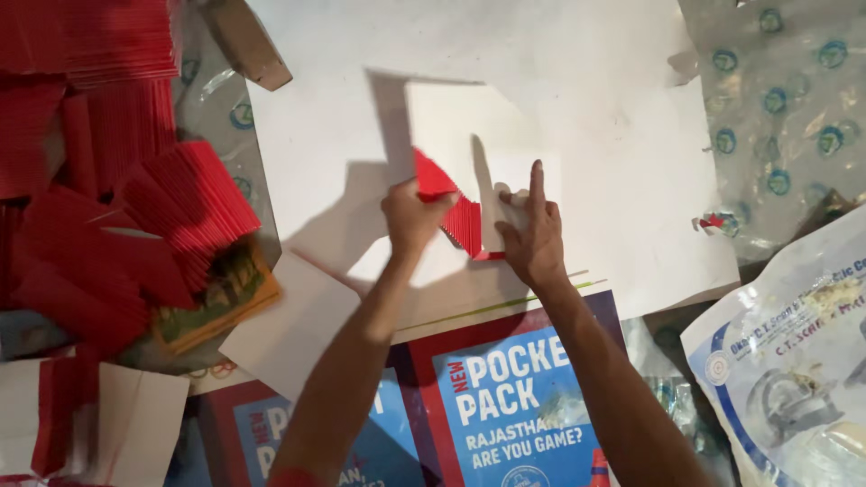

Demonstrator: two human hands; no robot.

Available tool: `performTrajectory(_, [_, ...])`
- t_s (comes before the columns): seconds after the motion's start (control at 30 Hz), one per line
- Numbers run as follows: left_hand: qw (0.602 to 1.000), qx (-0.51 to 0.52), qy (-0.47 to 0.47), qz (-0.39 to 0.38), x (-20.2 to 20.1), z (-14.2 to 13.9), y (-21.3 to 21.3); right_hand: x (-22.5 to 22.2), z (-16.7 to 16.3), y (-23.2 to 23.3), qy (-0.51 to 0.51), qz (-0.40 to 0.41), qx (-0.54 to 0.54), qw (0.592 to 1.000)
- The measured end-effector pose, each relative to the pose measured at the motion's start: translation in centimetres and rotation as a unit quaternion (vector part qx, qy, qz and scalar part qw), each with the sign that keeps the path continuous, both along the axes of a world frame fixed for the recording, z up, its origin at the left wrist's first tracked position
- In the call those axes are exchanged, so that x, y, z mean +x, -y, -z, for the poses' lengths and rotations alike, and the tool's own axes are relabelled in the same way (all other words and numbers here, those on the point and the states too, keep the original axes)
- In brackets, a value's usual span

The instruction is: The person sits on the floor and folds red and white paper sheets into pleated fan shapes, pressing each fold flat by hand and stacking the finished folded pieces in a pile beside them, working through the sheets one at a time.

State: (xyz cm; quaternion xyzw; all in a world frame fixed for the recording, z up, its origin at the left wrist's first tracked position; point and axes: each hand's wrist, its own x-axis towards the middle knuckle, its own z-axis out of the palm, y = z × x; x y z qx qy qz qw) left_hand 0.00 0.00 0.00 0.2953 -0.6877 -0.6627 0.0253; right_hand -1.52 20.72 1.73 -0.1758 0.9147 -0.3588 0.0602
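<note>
Head view: left hand [413,216] is clenching the fanned red card stack [448,206] on edge over the white sheet [595,117], mid-worktop. Right hand [530,236] fingers are gripping the stack's near end, index extended, squaring it. More red stacks [108,180] sitting along the left edge.

Both forearms bare, no sleeves in view. Left hand [413,216] and right hand [532,236]: no gloves, rings or watch visible. Thin red band at the left arm's near end, bottom edge of view.
</note>
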Motion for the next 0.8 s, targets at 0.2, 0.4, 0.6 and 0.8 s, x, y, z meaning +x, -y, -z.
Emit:
performTrajectory(0.2, [0.988, -0.154, 0.002, -0.008, 0.3, -2.0, -1.1, 1.7, 0.9, 0.2, -0.008, 0.032, 0.009, 0.999])
performTrajectory(0.4, [0.977, 0.2, -0.039, -0.062, -1.0, -0.1, -1.8, 0.7, 1.4, -0.9, -0.034, 0.035, -0.03, 0.998])
performTrajectory(0.6, [0.955, 0.236, -0.004, -0.18, -3.8, 0.8, -2.8, -3.8, 3.3, -0.2, -0.054, 0.016, -0.041, 0.998])
performTrajectory(0.8, [0.966, 0.196, -0.079, -0.153, -6.0, 1.2, -5.7, -6.8, 4.4, -2.2, -0.062, 0.004, -0.059, 0.996])
